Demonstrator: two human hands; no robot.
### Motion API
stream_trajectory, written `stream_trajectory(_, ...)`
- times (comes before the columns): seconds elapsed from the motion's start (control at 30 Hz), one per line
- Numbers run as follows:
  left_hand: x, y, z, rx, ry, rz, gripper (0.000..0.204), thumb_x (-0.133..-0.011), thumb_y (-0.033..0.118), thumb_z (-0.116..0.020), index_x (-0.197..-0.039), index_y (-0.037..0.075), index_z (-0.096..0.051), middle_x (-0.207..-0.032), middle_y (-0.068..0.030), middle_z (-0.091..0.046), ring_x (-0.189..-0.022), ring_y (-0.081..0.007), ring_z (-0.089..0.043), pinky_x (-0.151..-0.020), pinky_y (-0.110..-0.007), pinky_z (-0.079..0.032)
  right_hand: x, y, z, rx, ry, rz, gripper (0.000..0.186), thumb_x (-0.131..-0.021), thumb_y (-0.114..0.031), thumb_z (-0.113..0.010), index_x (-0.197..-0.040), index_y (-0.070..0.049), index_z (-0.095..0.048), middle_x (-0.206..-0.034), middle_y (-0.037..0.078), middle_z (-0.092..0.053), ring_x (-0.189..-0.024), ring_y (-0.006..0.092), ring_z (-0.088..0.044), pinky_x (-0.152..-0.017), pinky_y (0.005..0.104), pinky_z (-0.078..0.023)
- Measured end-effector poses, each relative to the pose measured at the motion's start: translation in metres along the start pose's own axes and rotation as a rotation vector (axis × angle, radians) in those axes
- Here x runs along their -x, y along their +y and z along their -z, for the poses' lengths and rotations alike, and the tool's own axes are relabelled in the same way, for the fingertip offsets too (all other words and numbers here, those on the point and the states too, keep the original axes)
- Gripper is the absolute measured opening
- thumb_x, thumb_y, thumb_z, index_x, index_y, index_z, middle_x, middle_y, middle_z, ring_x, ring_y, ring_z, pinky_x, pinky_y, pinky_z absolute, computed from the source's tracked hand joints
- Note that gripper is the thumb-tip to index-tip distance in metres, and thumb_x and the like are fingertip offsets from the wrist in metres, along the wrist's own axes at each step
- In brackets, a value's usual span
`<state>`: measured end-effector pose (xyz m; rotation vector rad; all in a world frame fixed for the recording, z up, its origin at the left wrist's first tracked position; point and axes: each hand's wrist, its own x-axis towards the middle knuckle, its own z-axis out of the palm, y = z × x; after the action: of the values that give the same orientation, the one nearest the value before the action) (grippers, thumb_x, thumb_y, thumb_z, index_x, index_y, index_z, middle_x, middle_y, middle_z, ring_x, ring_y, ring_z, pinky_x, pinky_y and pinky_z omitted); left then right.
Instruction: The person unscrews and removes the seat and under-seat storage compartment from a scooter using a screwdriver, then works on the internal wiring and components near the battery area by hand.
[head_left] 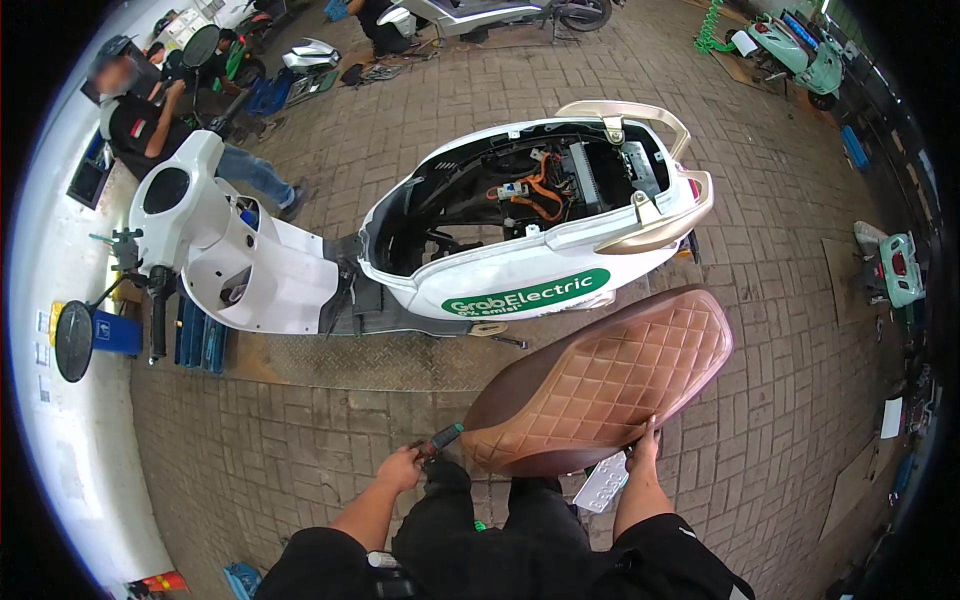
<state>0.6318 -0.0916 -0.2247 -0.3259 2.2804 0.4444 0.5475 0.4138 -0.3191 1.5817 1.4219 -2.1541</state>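
A brown quilted scooter seat [620, 370] is tilted in front of me. My right hand [645, 445] grips its near edge, thumb on top and the other fingers hidden beneath. My left hand [402, 467] is closed on a tool with a green and black handle [447, 436], probably a screwdriver, close to the seat's narrow end. Beyond the seat stands a white electric scooter [400, 290] with its seat opening uncovered. Orange cables [543, 187] and a finned grey unit [582, 175] show inside. A white number plate [602, 483] shows below the seat, beside my right hand.
A metal plate [380, 372] lies under the scooter on the brick floor. Another person [150, 125] stands by the handlebar at the left. A blue bin [118, 332] is against the white wall. Further scooters [800, 55] are parked around the workshop.
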Motion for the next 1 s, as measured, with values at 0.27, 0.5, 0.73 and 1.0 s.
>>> stream_trajectory(0.27, 0.004, -0.001, -0.008, 0.011, 0.028, -0.046, 0.035, -0.093, 0.027, -0.049, -0.12, 0.007, -0.059, -0.122, -0.0184, -0.056, -0.114, -0.0368, -0.055, -0.097, -0.043, -0.045, 0.006, 0.018, 0.012, -0.025, -0.014, -0.083, 0.084, -0.084, -0.057, -0.064, -0.149, -0.025, -0.021, -0.147, 0.013, -0.037, -0.126, 0.0379, -0.044, -0.091, 0.0505, -0.045)
stream_trajectory(0.5, 0.004, 0.004, -0.009, 0.019, -0.01, -0.058, 0.032, -0.093, 0.026, -0.05, -0.115, 0.006, -0.061, -0.119, -0.0187, -0.058, -0.111, -0.0371, -0.055, -0.095, -0.044, -0.045, -0.004, 0.027, 0.018, -0.008, -0.07, -0.08, 0.08, -0.083, -0.054, -0.067, -0.147, -0.026, -0.026, -0.141, 0.013, -0.043, -0.119, 0.0359, -0.049, -0.087, 0.0493, -0.046)
stream_trajectory(0.73, 0.009, 0.002, -0.008, 0.024, -0.009, -0.1, 0.03, -0.092, 0.025, -0.051, -0.111, 0.005, -0.062, -0.111, -0.0208, -0.062, -0.107, -0.04, -0.057, -0.092, -0.045, -0.046, 0.002, 0.02, 0.015, 0.026, -0.081, -0.108, 0.076, -0.086, -0.054, -0.063, -0.145, -0.021, -0.029, -0.139, 0.015, -0.044, -0.118, 0.0354, -0.049, -0.088, 0.0472, -0.046)
stream_trajectory(1.0, 0.032, -0.005, 0.018, 0.025, -0.098, -0.051, 0.035, -0.092, 0.03, -0.051, -0.122, 0.016, -0.06, -0.115, -0.0173, -0.064, -0.109, -0.0367, -0.059, -0.092, -0.045, -0.047, 0.002, 0.003, 0.025, 0.616, 0.004, -0.202, 0.089, -0.08, -0.068, -0.059, -0.142, -0.008, -0.036, -0.125, 0.016, -0.054, -0.096, 0.0332, -0.055, -0.077, 0.0485, -0.045)
